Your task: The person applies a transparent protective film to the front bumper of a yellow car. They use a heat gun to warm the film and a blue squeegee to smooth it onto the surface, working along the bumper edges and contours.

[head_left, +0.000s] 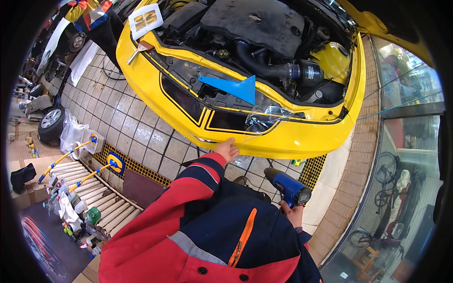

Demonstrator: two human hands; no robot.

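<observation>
My left hand reaches to the front edge of a yellow car bumper, fingers stretched out and fingertips against the paint. Just beyond it, a crinkled piece of clear film lies over the black-tinted right-hand panel. In my right hand is a blue heat gun, gripped by its handle, its dark nozzle pointing up and left toward the bumper. A blue plastic squeegee rests on the trim behind the panels. Further left, a scraper with a brown head lies on the bumper.
The engine bay is uncovered. A printed sheet sits at its left corner. On the left are a wheel, long-handled yellow-and-blue tools and a slatted bench with bottles. Glass panes run along the right. Another person stands at upper left.
</observation>
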